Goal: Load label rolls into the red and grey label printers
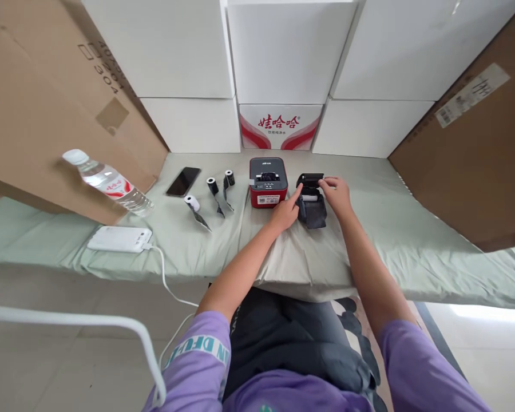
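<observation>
A small black portable printer [312, 213] lies on the cloth-covered surface with its lid [312, 178] raised and a white paper roll [309, 198] inside. My left hand [285, 213] is at the printer's left side, its index finger stretched out to touch the lid's left edge and the other fingers curled. At the lid's right end, my right hand [337, 194] pinches the edge between thumb and fingers. A red and black desktop printer [268, 182] stands just left of the portable one. Further left are several small paper rolls [192, 202] with loose tails.
A phone [183, 181], a tilted water bottle [114, 184] and a white power bank [120, 239] with a cable are on the left. White boxes [278, 51] line the back. Large cardboard cartons [467, 149] flank both sides. A white tube [68, 316] crosses the lower left.
</observation>
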### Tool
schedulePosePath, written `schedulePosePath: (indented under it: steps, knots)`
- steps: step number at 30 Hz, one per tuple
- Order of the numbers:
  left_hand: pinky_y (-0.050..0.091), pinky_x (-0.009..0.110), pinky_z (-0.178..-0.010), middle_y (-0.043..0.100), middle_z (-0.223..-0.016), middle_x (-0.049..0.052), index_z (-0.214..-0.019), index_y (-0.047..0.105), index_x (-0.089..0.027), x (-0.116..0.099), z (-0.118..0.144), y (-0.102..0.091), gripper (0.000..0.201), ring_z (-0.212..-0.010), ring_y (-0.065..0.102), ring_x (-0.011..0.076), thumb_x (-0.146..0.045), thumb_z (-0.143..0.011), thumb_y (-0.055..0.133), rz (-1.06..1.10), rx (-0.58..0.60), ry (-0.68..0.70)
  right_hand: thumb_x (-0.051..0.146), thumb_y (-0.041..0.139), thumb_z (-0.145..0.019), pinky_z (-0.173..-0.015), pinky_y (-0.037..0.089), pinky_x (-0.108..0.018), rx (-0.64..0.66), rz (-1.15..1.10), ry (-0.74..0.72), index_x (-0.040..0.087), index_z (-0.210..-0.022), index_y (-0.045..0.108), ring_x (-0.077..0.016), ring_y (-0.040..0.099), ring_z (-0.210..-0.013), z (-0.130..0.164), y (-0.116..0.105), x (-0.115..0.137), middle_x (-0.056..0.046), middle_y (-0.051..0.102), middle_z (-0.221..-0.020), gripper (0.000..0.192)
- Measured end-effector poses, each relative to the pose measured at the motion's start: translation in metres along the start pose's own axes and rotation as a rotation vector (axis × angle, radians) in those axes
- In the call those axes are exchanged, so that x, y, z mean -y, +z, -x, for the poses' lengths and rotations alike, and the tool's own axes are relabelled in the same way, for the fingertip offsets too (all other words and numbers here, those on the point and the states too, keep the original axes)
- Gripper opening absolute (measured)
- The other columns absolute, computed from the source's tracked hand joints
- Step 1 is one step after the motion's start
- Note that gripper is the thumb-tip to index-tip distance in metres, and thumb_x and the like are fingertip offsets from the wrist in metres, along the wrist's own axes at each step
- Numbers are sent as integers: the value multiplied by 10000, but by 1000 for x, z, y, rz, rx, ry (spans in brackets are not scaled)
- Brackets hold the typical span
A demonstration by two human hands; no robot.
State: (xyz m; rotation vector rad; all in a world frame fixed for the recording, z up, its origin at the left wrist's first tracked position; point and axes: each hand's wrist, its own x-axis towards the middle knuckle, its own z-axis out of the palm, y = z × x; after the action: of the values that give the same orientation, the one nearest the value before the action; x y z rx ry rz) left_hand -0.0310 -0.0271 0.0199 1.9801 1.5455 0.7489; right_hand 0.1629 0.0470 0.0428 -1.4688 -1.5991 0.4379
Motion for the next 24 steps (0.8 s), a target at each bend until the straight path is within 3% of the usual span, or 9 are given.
schedulePosePath:
  steps: [3, 11, 17, 21, 24]
  knots:
    - [526, 325, -910, 783, -1026, 63, -1747, 202, -327, 1, -1, 0, 793, -920, 708, 247, -185, -993, 400, 5, 3, 11, 358, 598, -881, -1112, 497, -474, 83, 96, -10, 168, -888, 836, -299, 670, -1183, -6, -4, 4, -164, 752, -1126, 305]
    - [502, 297, -864, 752, -966, 40, -1749, 184, -312, -5, 2, -6, 804, -863, 674, 210, -174, -989, 410, 1, 26, 5, 257, 698, -873, -1151, 436, -561, 482, 678, -54, 246, -1158, 865, -408, 455, -1426, -12, -12, 16, -178, 555, -1537, 331]
    - [498, 300, -847, 765, -984, 53, -1748, 193, -304, -4, 3, -6, 802, -884, 683, 226, -187, -982, 399, -10, 24, 19, 235, 735, -834, -1094, 474, -518, 730, 850, -88, 260, -1209, 836, -398, 512, -1339, -31, -5, 29, -191, 629, -1376, 390]
    - [517, 314, -869, 774, -1044, 63, -1751, 179, -317, -4, 2, -8, 797, -936, 700, 242, -198, -990, 386, -13, 36, 5, 208, 719, -823, -1139, 461, -510, 679, 761, -183, 201, -1211, 772, -377, 526, -1379, -41, -22, 28, -200, 596, -1436, 392]
    - [534, 328, -891, 773, -1056, 48, -1753, 137, -347, -5, 3, -9, 810, -950, 713, 242, -190, -995, 375, -7, 54, 16, 248, 669, -861, -1048, 516, -514, 596, 556, -186, 205, -1159, 698, -324, 624, -1180, -40, -46, 40, -157, 675, -1236, 302]
